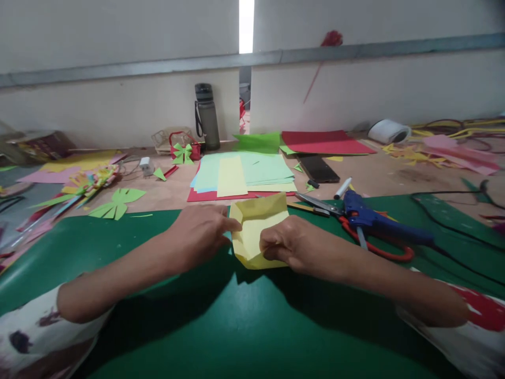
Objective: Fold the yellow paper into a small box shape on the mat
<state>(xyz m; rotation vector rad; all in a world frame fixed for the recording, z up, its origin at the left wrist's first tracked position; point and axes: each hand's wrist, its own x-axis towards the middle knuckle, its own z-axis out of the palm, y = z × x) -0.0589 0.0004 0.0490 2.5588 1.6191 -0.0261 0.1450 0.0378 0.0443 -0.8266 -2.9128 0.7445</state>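
Note:
A folded piece of yellow paper (256, 226) lies on the green cutting mat (244, 326) between my two hands. My left hand (199, 231) pinches its left edge with the fingertips pressed together. Fingers curled, my right hand (294, 245) grips the paper's lower right part. Both forearms rest low over the mat.
Red-handled scissors (355, 231) and a blue glue gun (379, 221) lie to the right of the paper. A stack of coloured sheets (244, 176) sits behind it, with a phone (317, 168), a marker (342, 188), a dark water bottle (208, 116), a tape roll (389, 131) and paper scraps (116, 202) around.

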